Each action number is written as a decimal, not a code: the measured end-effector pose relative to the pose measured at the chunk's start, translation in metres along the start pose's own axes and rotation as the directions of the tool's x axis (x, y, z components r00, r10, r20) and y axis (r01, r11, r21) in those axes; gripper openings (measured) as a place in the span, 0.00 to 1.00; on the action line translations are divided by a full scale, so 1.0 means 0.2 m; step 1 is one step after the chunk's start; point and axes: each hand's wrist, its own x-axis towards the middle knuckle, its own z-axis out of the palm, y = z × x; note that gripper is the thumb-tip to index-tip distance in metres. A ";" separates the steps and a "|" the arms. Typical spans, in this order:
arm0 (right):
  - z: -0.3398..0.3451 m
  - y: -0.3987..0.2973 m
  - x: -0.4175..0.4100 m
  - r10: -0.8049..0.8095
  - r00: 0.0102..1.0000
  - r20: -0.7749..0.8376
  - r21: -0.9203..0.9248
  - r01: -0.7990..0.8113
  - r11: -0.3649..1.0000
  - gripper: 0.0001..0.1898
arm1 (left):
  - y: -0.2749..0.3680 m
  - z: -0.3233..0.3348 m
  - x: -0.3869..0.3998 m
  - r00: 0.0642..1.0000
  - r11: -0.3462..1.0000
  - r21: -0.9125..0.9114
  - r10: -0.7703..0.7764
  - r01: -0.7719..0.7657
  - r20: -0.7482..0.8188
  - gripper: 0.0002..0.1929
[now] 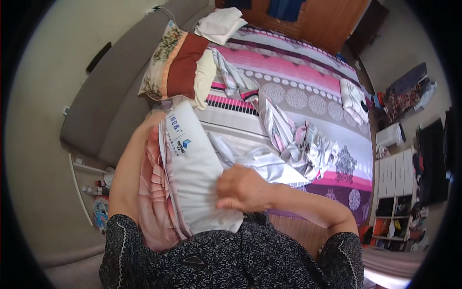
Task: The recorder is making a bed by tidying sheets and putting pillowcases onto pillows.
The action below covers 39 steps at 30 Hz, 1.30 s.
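Observation:
A white pillow (195, 169) bearing printed writing lies against my body, with a pink ruffled pillowcase (155, 195) along its left side. My left hand (158, 117) is at the far left corner of the pillow and case; its fingers are mostly hidden, so its grip cannot be told. Against the pillow's right side is my right hand (240, 188), its fingers curled and somewhat blurred; whether it grips the fabric is unclear. Beyond the pillow, a patterned pillow (184, 67) in brown and cream rests near the headboard, on top of a pale yellow one (205, 79).
A striped, patterned sheet (310, 85) covers the bed, with a rumpled silvery cloth (288, 144) across it. Folded white bedding (220, 25) lies at the far corner and a rolled white cloth (353, 101) at the right edge. The grey headboard (108, 94) borders the left.

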 end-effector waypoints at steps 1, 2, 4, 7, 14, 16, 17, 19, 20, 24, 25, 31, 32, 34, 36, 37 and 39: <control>-0.05 0.02 0.07 0.132 0.970 -0.202 -0.055 -0.146 0.988 0.23 | 0.14 -0.05 -0.04 0.995 0.997 -0.020 0.078 -0.080 -0.054 0.12; -0.11 0.04 0.15 0.282 0.876 -0.391 -0.060 -0.330 0.942 0.24 | 0.28 -0.09 -0.08 0.980 0.985 -0.029 0.168 -0.171 -0.103 0.12; -0.23 0.09 0.32 0.521 0.680 -0.516 0.253 -0.460 0.851 0.28 | 0.57 -0.14 -0.18 0.952 0.963 -0.030 0.258 -0.266 -0.162 0.11; -0.32 0.12 0.49 0.088 0.659 -0.747 -0.164 -0.311 0.936 0.28 | 0.92 -0.08 -0.31 0.853 0.873 -0.062 0.453 -0.483 -0.259 0.12; -0.33 0.21 0.54 0.217 0.573 -0.790 -0.113 -0.483 0.868 0.16 | 1.02 0.39 -0.47 0.542 0.696 0.102 0.634 -0.711 -0.551 0.10; -0.40 0.28 0.45 -0.096 0.584 -0.806 -0.346 -0.334 0.877 0.15 | 1.01 0.43 -0.45 0.558 0.690 0.019 0.601 -0.724 -0.572 0.10; -0.44 0.33 0.41 -0.273 0.582 -0.766 -0.487 -0.247 0.838 0.15 | 1.01 0.45 -0.43 0.599 0.699 -0.067 0.554 -0.712 -0.578 0.09; -0.47 0.41 0.39 -0.337 0.595 -0.729 -0.560 -0.235 0.795 0.15 | 1.00 0.49 -0.38 0.698 0.714 -0.224 0.483 -0.663 -0.528 0.09; -0.46 0.45 0.38 -0.255 0.621 -0.742 -0.500 -0.258 0.827 0.16 | 1.00 0.51 -0.34 0.667 0.658 -0.250 0.516 -0.711 -0.537 0.09; -0.28 0.47 0.38 -0.026 0.703 -0.710 -0.396 -0.368 0.841 0.15 | 0.90 0.60 -0.22 0.694 0.716 -0.181 0.531 -0.675 -0.487 0.10; -0.21 0.45 0.37 0.049 0.739 -0.672 -0.404 -0.421 0.812 0.15 | 0.87 0.62 -0.19 0.752 0.803 -0.118 0.482 -0.585 -0.450 0.10; 0.09 0.37 0.23 0.479 0.547 -0.686 0.012 -0.650 0.760 0.17 | 0.65 0.83 -0.18 0.811 0.875 0.293 0.473 -0.386 -0.343 0.11; 0.09 0.38 0.21 0.541 0.525 -0.657 0.044 -0.690 0.723 0.17 | 0.61 0.85 -0.16 0.811 0.864 0.322 0.485 -0.387 -0.327 0.10; 0.07 0.37 0.15 0.541 0.525 -0.657 0.058 -0.680 0.731 0.17 | 0.52 0.86 -0.13 0.838 0.879 0.367 0.430 -0.304 -0.336 0.09; 0.04 0.33 0.09 0.550 0.512 -0.660 0.081 -0.679 0.730 0.16 | 0.39 0.82 -0.11 0.846 0.881 0.415 0.389 -0.226 -0.364 0.08; 0.02 0.29 0.05 0.533 0.516 -0.670 0.076 -0.667 0.741 0.16 | 0.32 0.77 -0.11 0.850 0.876 0.445 0.372 -0.188 -0.373 0.08; -0.01 0.19 -0.02 0.582 0.529 -0.617 0.152 -0.646 0.748 0.15 | 0.19 0.71 -0.10 0.856 0.870 0.473 0.348 -0.143 -0.382 0.08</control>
